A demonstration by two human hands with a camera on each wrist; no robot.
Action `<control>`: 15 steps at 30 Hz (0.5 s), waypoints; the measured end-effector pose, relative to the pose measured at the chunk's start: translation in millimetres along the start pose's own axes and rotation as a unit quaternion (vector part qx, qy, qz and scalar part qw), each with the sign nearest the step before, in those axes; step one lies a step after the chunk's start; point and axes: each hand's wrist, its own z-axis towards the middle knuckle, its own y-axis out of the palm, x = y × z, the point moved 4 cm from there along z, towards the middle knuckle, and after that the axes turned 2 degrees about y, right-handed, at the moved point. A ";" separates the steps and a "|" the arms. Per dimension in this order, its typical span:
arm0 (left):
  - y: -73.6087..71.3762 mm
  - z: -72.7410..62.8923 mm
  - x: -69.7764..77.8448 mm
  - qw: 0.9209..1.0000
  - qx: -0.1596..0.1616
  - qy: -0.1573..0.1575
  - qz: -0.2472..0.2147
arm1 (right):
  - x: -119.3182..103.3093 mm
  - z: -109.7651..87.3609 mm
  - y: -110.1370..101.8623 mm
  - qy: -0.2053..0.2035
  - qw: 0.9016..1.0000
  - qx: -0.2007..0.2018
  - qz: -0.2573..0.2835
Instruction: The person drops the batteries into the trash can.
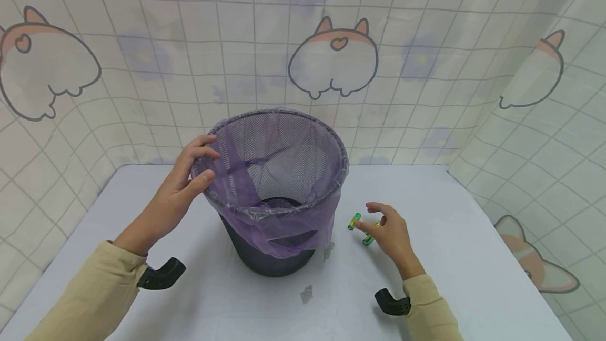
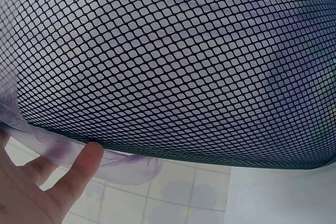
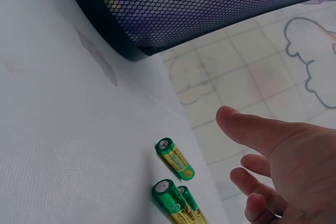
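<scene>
A black mesh waste bin (image 1: 267, 257) with a thin purple liner (image 1: 289, 236) folded over its rim stands on the white table. My left hand (image 1: 187, 170) holds the rim at its left side, its fingertips bent over the edge on the liner. The left wrist view shows its thumb (image 2: 84, 166) close to the mesh. Right of the bin, my right hand (image 1: 390, 233) hovers over green and gold batteries, thumb and fingers apart, nothing between them. In the right wrist view one battery (image 3: 176, 159) lies alone, and two touching batteries (image 3: 170, 200) lie below it, partly cut off.
The white table (image 1: 407, 183) meets a tiled-pattern curtain (image 1: 402, 57) with cartoon animals at the back and sides. Two grey worn patches (image 1: 306, 294) mark the tabletop near the bin. A black camera mount (image 1: 163, 273) sits on each wrist.
</scene>
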 end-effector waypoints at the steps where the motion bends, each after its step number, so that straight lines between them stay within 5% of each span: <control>1: 0.0 0.0 0.0 1.000 0.000 0.000 0.000 | 0.4 0.3 0.6 -0.001 1.000 -0.001 0.000; 15: 0.5 0.0 -0.1 1.000 0.000 0.000 -0.007 | 5.4 2.9 6.8 -0.009 1.000 -0.009 -0.011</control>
